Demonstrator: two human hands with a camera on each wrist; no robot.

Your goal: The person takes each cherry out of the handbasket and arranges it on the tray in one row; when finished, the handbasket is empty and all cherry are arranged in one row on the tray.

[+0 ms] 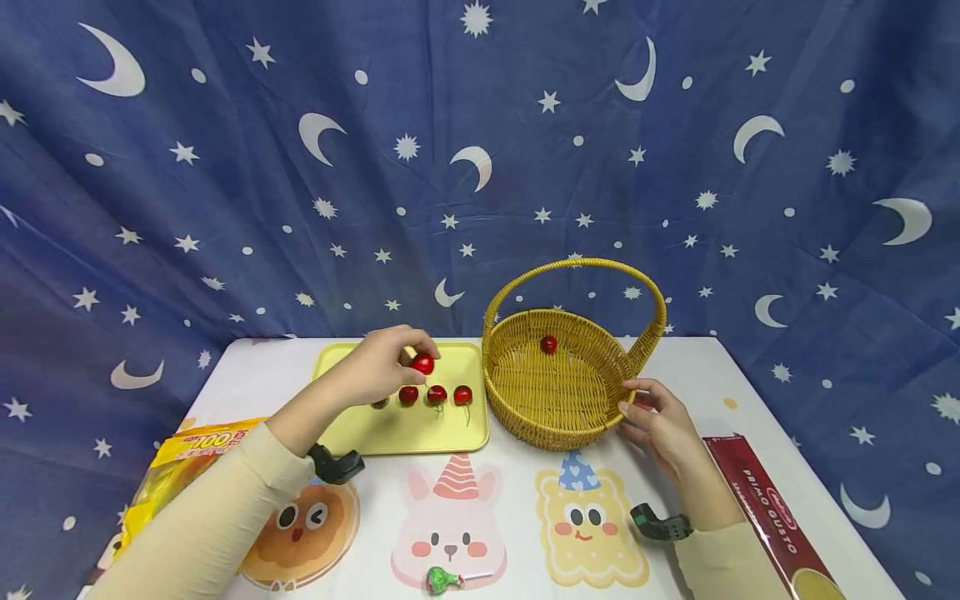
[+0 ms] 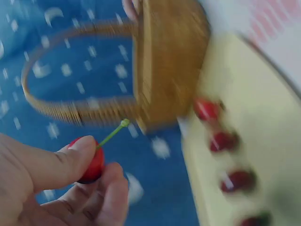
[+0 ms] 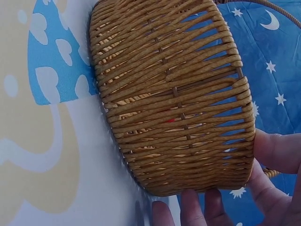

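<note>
1 yellow snack bag (image 1: 176,467) lies at the far left of a white tablecloth (image 1: 521,500), partly behind a cream sleeve (image 1: 217,508). Next along, a pale yellow tray (image 1: 450,435) carries 4 cherries (image 1: 437,393) in a loose row, the leftmost mostly hidden by the person's left hand (image 1: 386,362). Raised over the tray, that hand pinches a held cherry (image 1: 422,363) between thumb and fingers, its green stem (image 2: 112,135) sticking out. A light pinch looks best, firm enough to stop the round fruit slipping, without squeezing it. Nearer the person, on a printed rabbit (image 1: 450,523), lies a green-wrapped lollipop (image 1: 440,581). Just beside the tray sits a wicker basket (image 1: 547,387) with 1 lone cherry (image 1: 549,344) toward its far side. Its handle (image 1: 661,312) arches over the opening; a careful path would clear both the handle's left leg and the rim, and a low release would spare the fruit a bounce. On the right, the person's right hand (image 1: 663,425) grips the basket's rim, a sensible hold to keep it from sliding. At far right, a dark red PRIMO GUSTO packet (image 1: 772,508) lies beside the forearm (image 1: 708,492).
</note>
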